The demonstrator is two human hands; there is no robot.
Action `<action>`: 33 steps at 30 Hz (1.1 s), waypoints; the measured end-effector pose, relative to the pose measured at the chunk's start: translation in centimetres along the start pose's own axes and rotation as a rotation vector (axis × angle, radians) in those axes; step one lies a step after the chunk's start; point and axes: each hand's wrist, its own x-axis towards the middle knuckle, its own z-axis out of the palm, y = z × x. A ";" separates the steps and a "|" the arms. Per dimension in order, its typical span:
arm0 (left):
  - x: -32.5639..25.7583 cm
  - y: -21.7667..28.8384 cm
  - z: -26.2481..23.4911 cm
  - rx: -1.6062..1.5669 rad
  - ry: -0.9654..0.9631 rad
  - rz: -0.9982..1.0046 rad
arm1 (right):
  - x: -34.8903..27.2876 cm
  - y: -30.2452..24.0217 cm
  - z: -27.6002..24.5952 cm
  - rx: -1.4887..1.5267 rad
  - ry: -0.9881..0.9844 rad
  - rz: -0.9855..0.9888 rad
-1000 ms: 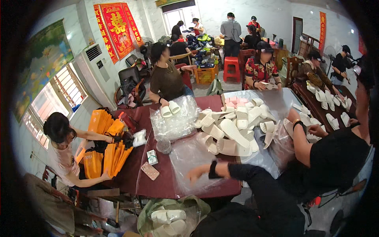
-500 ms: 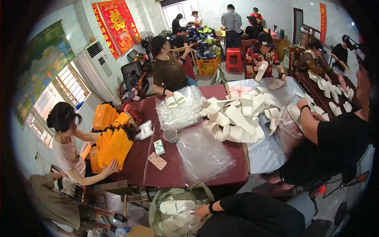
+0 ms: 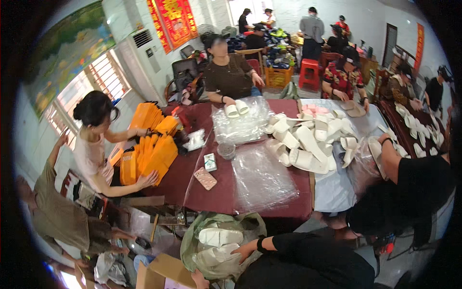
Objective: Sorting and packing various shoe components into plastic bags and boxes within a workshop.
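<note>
A green woven sack (image 3: 188, 241), lined with clear plastic, stands open below the table's near edge. White slippers (image 3: 221, 236) lie inside it, at least partly in clear bags. From the right my right hand (image 3: 246, 249), with a black band at the wrist, reaches into the sack and has its fingers around the edge of a lower white slipper (image 3: 217, 256). At the bottom edge of the view my left hand (image 3: 200, 279) has its fingers curled at the sack's near rim, beside a cardboard box (image 3: 168, 265). Most of this hand is cut off.
A dark red table (image 3: 211, 195) carries a heap of white slippers (image 3: 310, 147), clear plastic bags (image 3: 264, 178), a phone (image 3: 205, 178) and a small box (image 3: 210, 162). At left a person stacks orange packages (image 3: 159, 156). Other people stand or sit around; one in black works close at right.
My left hand has come into view at the sack's near rim. The right hand has shifted slightly onto the lower slipper. The view has tilted, showing more of the cardboard box.
</note>
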 end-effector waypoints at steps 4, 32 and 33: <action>1.4 -0.7 -0.3 0.172 0.311 -0.464 | -0.2 -0.7 1.9 -0.414 0.140 0.048; -2.6 6.1 0.7 0.292 -0.147 -0.209 | 12.4 1.1 3.6 -0.516 -0.158 -0.041; -1.9 5.3 -0.4 0.363 -0.153 -0.283 | 12.5 1.2 3.8 -0.501 -0.099 -0.063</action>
